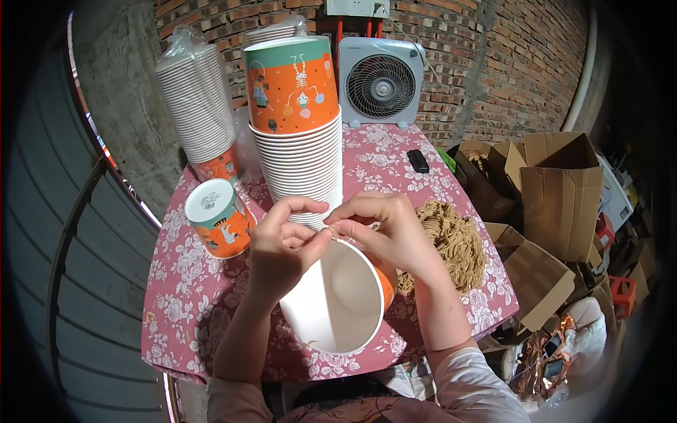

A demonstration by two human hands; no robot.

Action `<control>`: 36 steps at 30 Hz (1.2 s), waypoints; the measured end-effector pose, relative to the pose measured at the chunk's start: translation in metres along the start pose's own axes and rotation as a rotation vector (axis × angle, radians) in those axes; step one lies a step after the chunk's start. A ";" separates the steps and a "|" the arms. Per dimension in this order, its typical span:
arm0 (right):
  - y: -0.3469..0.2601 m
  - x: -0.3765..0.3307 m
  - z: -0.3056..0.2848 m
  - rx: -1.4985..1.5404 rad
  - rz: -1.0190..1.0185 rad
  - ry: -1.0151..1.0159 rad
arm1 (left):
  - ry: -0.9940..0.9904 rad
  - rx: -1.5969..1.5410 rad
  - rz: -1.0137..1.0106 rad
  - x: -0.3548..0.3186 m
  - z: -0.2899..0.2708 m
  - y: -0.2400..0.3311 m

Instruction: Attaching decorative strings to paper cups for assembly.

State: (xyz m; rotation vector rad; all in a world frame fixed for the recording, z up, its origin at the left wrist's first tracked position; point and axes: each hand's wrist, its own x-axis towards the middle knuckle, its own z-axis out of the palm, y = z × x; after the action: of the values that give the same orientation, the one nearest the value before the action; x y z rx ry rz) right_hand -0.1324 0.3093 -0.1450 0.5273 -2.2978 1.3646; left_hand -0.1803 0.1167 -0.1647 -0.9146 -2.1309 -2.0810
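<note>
A large paper bucket (343,303), white inside and orange outside, lies tilted with its mouth toward me near the table's front edge. Above its far rim, my left hand (285,243) and my right hand (377,229) meet with thumbs and fingertips pinched together. Something small and tan seems to be between them, too small to make out. Just right of my right hand lies a heap of tan cords (451,247). Beyond my hands rises a tall stack of nested buckets (296,155), its top one orange and green with a skeleton print.
An upside-down orange bucket (220,220) stands left, before a plastic-wrapped bucket stack (196,102). A grey box fan (381,83) and a small black object (418,161) are at the back of the flowered table (180,310). Open cardboard boxes (560,197) crowd the right side.
</note>
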 end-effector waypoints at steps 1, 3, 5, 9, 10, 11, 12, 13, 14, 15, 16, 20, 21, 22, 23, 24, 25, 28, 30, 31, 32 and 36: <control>0.001 0.001 0.000 0.015 0.016 -0.002 | 0.001 0.001 0.000 0.001 0.000 -0.004; 0.011 0.004 -0.006 -0.052 -0.059 -0.015 | -0.073 -0.018 -0.010 0.005 0.000 -0.015; 0.015 0.004 -0.011 -0.120 -0.132 -0.028 | -0.121 -0.025 -0.024 0.006 0.001 -0.017; 0.008 0.002 -0.011 -0.187 -0.063 -0.037 | -0.124 0.153 0.135 0.009 -0.004 -0.031; 0.004 0.001 -0.010 -0.184 0.016 -0.029 | -0.118 0.190 0.183 0.010 -0.006 -0.033; -0.002 0.000 -0.008 -0.181 0.014 -0.031 | -0.098 0.192 0.228 0.008 -0.006 -0.033; -0.008 -0.002 -0.010 -0.229 0.076 -0.061 | -0.104 0.187 0.229 0.008 -0.006 -0.028; -0.012 -0.004 -0.010 -0.277 0.137 -0.092 | -0.086 0.343 0.264 0.006 -0.008 -0.021; -0.013 -0.006 -0.010 -0.203 0.171 -0.121 | -0.067 0.498 0.298 0.003 -0.009 -0.017; -0.012 -0.007 -0.007 -0.202 0.100 -0.115 | -0.027 0.495 0.272 -0.002 -0.008 -0.015; -0.012 -0.007 -0.004 -0.200 0.029 -0.108 | -0.025 0.500 0.270 -0.007 -0.008 -0.012; -0.002 -0.006 0.004 -0.210 -0.060 -0.141 | -0.052 0.449 0.150 -0.022 -0.004 0.012; -0.002 -0.005 0.006 -0.241 -0.045 -0.169 | -0.078 0.407 0.109 -0.024 -0.005 0.017; -0.001 -0.003 0.009 -0.239 -0.044 -0.168 | -0.079 0.409 0.108 -0.024 -0.006 0.015; 0.003 -0.003 0.013 -0.260 -0.043 -0.185 | -0.080 0.471 0.173 -0.024 -0.008 0.012; 0.007 -0.001 0.015 -0.283 -0.042 -0.200 | -0.081 0.531 0.241 -0.024 -0.009 0.010; 0.010 -0.001 0.017 -0.277 -0.043 -0.181 | -0.083 0.530 0.243 -0.024 -0.011 0.010; 0.012 0.002 0.019 -0.136 0.007 -0.215 | -0.075 0.416 0.113 -0.026 -0.015 0.011; 0.011 0.004 0.018 -0.087 -0.012 -0.283 | -0.116 0.460 0.245 -0.028 -0.018 0.014; 0.011 0.004 0.018 -0.039 -0.031 -0.351 | -0.119 0.457 0.244 -0.028 -0.017 0.016; 0.013 0.005 0.018 -0.007 -0.027 -0.416 | -0.169 0.408 0.146 -0.027 -0.017 0.020; 0.030 0.008 0.020 0.000 -0.101 -0.397 | -0.234 0.389 0.000 -0.023 -0.015 0.030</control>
State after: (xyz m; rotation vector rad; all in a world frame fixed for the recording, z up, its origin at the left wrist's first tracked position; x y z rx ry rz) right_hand -0.1582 0.3039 -0.1718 0.9765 -2.5335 1.3034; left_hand -0.1546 0.0919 -0.1456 -1.1408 -2.5191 -1.5327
